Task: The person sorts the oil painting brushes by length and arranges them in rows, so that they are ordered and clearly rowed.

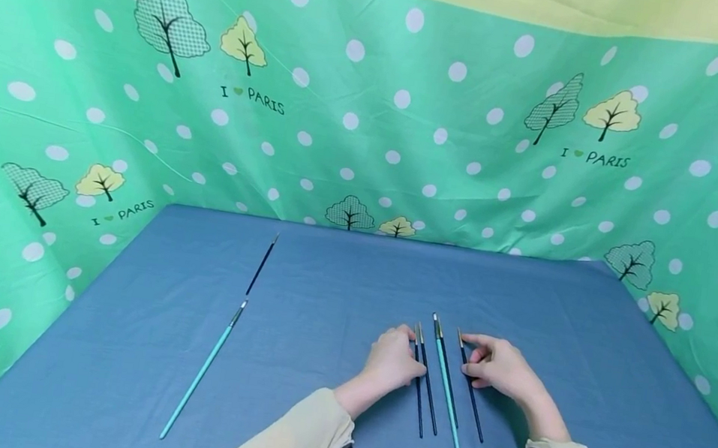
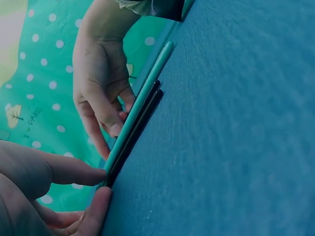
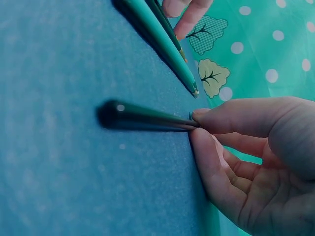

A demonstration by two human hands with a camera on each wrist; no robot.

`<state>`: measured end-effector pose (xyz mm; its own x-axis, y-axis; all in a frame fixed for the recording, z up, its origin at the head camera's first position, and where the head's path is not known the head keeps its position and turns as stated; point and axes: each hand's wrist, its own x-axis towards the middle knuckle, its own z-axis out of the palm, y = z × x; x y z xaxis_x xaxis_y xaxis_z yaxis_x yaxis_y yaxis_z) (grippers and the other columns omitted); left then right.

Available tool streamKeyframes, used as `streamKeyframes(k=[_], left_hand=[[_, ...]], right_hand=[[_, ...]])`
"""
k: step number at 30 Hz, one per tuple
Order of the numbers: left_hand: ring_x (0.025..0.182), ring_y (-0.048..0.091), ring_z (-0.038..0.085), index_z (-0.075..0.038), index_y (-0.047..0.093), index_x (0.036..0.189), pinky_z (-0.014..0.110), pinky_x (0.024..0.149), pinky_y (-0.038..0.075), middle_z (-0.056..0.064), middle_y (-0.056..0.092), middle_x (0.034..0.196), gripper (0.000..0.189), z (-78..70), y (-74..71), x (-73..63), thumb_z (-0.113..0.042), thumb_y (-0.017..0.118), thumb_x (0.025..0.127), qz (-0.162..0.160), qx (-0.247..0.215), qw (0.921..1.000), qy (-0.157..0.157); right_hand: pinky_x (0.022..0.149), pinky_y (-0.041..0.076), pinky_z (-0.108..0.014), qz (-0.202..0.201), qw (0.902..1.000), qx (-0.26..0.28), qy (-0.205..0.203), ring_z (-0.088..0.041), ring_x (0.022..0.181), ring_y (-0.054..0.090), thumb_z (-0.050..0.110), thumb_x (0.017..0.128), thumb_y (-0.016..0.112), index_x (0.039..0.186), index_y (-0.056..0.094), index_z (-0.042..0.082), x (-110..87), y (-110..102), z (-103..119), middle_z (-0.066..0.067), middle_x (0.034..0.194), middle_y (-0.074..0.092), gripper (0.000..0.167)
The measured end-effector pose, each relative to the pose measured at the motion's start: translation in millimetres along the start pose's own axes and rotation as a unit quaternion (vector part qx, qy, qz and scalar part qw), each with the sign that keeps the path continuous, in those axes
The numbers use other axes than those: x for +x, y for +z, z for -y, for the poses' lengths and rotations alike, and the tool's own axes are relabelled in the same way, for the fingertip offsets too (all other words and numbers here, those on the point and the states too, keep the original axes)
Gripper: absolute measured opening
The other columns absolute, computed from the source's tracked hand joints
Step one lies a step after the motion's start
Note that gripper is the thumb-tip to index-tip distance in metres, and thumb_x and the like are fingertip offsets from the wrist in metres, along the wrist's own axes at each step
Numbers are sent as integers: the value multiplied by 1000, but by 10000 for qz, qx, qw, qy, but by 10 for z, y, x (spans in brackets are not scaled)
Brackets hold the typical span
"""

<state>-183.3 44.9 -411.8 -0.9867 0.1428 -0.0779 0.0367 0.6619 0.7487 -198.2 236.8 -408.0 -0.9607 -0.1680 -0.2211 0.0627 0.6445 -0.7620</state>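
Several slim paintbrushes lie side by side on the blue cloth in the head view. My left hand (image 1: 390, 360) pinches the leftmost dark paintbrush (image 1: 419, 407) near its bristle end, with a second dark paintbrush (image 1: 430, 401) close alongside. On the other side, thumb and fingers of my right hand (image 1: 503, 368) pinch the rightmost dark paintbrush (image 1: 475, 413); the right wrist view shows its handle end pointing at the camera. Between the hands lie a teal paintbrush (image 1: 447, 387) and a dark paintbrush (image 1: 454, 403), touching or nearly so, bristles away from me.
Farther left, a teal paintbrush (image 1: 204, 368) lies slanted, and a dark paintbrush (image 1: 261, 264) continues beyond its bristle end. The blue cloth (image 1: 338, 282) covers the table. Behind it hangs a green dotted curtain (image 1: 398, 131). Black wrist cameras sit at both cuffs.
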Motion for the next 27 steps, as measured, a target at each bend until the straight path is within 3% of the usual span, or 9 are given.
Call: streamKeyframes(k=[4,12,17,20,24,27], left_hand=[[81,56,26,-3,59,106,38,69,48,9,58,94,39,-13,1,17,-12,74,71,-149,510,9985,126],[77,56,23,-7,66,103,35,63,47,8,59,93,30,43,-72,79,-12,71,74,-408,1000,9937,296],[85,58,25,-10,65,108,36,63,49,9,59,99,40,50,-124,76,-22,77,72,-159,1501,9871,531],[91,58,25,-12,66,110,34,61,49,8,60,102,37,48,-156,88,-17,74,74,-2,1745,9826,638],[94,57,24,-14,67,109,32,58,47,7,61,105,33,54,-205,134,-9,69,76,192,1803,9813,650],[95,58,24,-14,67,110,36,68,50,6,62,109,33,78,-242,175,-14,71,76,394,1684,9832,580]], right_hand=[[55,53,-29,25,10000,1,-11,-15,60,55,2,79,66,132,44,-2,5,6,-5,-8,77,53,58],[56,53,-30,80,10000,51,13,-16,61,54,2,79,65,134,43,-1,5,-16,-20,-9,78,53,59],[56,53,-30,108,9999,84,1,-17,62,54,2,79,65,134,42,-1,-1,-22,-25,-9,78,52,59],[57,53,-30,132,9999,99,-12,-17,63,54,2,79,65,134,42,-2,0,-25,-27,-9,78,53,60],[56,53,-30,129,9999,99,-44,-16,62,54,2,79,65,134,42,-2,4,-25,-29,-9,78,53,59],[56,53,-30,141,9998,106,-68,-16,63,54,2,79,65,134,42,-2,5,-22,-31,-9,77,52,59]])
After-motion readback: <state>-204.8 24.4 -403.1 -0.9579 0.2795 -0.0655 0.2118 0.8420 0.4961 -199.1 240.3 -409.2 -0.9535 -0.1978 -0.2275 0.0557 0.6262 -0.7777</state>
